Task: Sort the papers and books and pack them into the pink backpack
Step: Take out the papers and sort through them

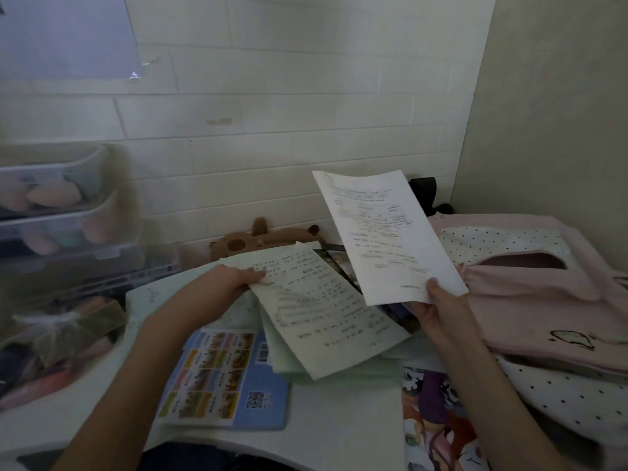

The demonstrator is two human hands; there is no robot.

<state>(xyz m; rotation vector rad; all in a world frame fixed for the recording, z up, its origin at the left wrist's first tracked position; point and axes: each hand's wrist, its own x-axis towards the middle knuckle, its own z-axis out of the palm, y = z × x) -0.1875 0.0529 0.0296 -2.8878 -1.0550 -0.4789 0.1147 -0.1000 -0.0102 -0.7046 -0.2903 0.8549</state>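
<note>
Papers being pinched at their edges: right hand (438, 309) lifting white sheet (384, 232) beside pink backpack (530, 294), left hand (234, 278) holding greenish page (323, 314) over tabletop's middle

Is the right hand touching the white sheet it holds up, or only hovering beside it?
Touching. The head view shows the right hand pinching the lower edge of the white sheet, thumb on the printed face, with the sheet lifted clear of the pile.

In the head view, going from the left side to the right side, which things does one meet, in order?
Clear storage bins → blue book → left hand → paper with lines of print → white sheet with diagrams → right hand → pink backpack.
</note>
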